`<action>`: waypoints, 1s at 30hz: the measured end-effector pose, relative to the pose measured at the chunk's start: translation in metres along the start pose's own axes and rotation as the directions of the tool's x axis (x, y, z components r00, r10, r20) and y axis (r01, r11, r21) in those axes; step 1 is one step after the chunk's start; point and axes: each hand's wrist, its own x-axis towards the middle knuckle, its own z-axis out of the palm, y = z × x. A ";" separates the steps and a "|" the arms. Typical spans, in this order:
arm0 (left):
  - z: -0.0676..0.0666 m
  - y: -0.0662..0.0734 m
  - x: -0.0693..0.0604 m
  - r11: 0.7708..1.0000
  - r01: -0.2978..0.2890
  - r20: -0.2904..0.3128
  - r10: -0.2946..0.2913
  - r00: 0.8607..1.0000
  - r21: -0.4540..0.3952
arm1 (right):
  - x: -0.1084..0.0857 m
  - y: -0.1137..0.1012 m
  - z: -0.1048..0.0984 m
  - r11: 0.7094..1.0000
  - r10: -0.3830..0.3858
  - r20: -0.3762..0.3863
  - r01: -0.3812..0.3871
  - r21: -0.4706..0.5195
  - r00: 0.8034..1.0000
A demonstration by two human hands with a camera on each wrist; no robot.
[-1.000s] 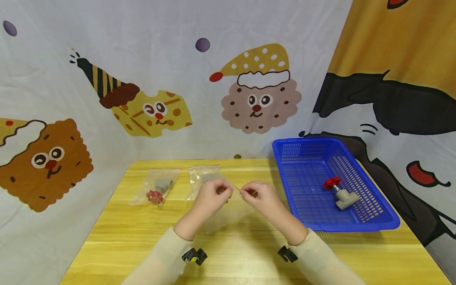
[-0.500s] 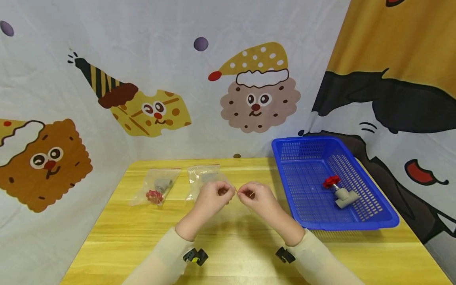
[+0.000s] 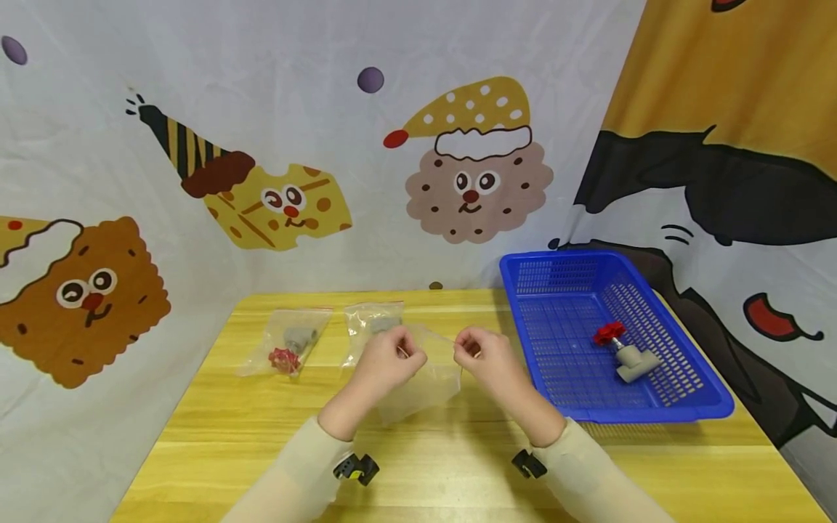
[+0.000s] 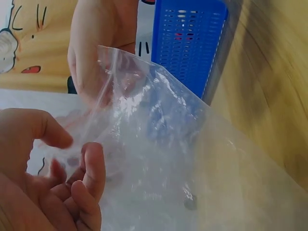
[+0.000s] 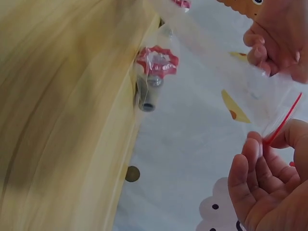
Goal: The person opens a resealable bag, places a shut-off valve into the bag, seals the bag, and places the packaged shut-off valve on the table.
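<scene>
A clear zip bag (image 3: 421, 388) with a red strip (image 5: 284, 120) along its mouth is stretched between both hands above the table. My right hand (image 3: 487, 356) pinches one end of the strip between thumb and index finger. At the other end, my left hand (image 3: 389, 363) has its thumb and index finger (image 4: 94, 166) curled at the bag's edge; a narrow gap shows between their tips in the left wrist view. The film looks flat, with no contents visible. Partly hidden behind the left hand lies another zip bag (image 3: 358, 323) with a grey part inside.
Farther left on the wooden table (image 3: 248, 436) lies a zip bag (image 3: 268, 341) containing a valve with a red handwheel (image 3: 284, 361). To the right stands a blue basket (image 3: 549, 330); an unbagged valve (image 3: 633, 359) with a red handwheel lies in it. A printed curtain (image 3: 294, 87) hangs behind.
The hands came together along the bag's mouth half a second ago; now they are farther apart, the right hand having shifted right and the left slightly left, with the bag spread between them.
</scene>
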 end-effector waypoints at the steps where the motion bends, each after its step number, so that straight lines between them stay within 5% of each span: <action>1: 0.000 0.001 0.000 1.000 0.002 0.004 -0.002 1.000 -0.001 | 0.000 -0.001 0.001 1.000 -0.002 0.014 0.002 0.003 1.000; 14: 0.008 0.006 0.002 0.989 -0.079 -0.094 0.091 0.991 0.124 | -0.002 -0.009 0.014 0.999 -0.034 0.034 0.033 0.020 0.999; 21: 0.003 0.007 0.002 0.985 -0.028 -0.051 0.037 0.998 0.168 | -0.002 -0.004 0.017 1.000 -0.017 0.047 0.018 -0.023 0.999; 30: -0.019 0.011 0.000 0.959 -0.006 0.016 0.001 1.000 0.282 | 0.001 0.011 0.012 0.996 0.032 0.028 -0.029 -0.090 0.999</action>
